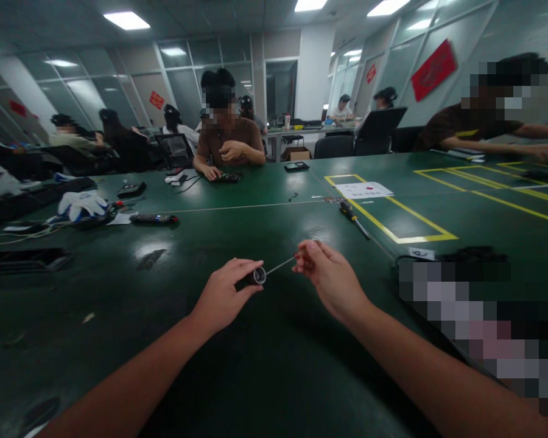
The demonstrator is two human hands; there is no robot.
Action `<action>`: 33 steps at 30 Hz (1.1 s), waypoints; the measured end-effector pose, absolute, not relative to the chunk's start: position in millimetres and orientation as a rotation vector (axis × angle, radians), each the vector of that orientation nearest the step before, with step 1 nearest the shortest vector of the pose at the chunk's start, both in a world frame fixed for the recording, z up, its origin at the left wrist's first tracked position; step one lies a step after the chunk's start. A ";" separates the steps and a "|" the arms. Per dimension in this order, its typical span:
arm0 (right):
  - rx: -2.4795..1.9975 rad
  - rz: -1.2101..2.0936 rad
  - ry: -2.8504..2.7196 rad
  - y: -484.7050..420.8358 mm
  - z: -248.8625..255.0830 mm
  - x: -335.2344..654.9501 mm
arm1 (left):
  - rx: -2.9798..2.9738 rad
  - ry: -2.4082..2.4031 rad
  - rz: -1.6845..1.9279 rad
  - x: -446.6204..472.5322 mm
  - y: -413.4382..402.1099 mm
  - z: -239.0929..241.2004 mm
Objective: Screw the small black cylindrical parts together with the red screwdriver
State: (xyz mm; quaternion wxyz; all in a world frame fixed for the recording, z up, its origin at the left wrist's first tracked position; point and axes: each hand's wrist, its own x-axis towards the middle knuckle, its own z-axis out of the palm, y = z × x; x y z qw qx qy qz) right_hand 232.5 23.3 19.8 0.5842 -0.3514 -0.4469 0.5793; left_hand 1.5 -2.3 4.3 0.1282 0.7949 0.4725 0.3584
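On the green worktop (132,316), from left to right: white gloves (83,205) lie near a dark, cylindrical tool (154,219); the left hand (219,295), its grip closed between thumb and fingers, holds a dark cylinder (258,275) with its round, metal-rimmed end exposed. A thin rod (281,265) runs from this rim to the right hand (331,280), whose grip pinches its other end. Farther right lie a screwdriver (355,220) and a printed sheet (364,190).
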 end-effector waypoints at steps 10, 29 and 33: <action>-0.919 0.978 -1.400 16.1 19.8 232.3 | 2.269 1.391 1.058 1.3 -3.7 2.2; -0.953 0.859 -1.628 2.8 26.7 231.2 | 2.308 1.342 1.137 1.6 -2.7 3.6; -0.914 0.887 -1.653 0.1 27.4 230.0 | 2.331 1.358 1.154 0.7 -1.4 2.5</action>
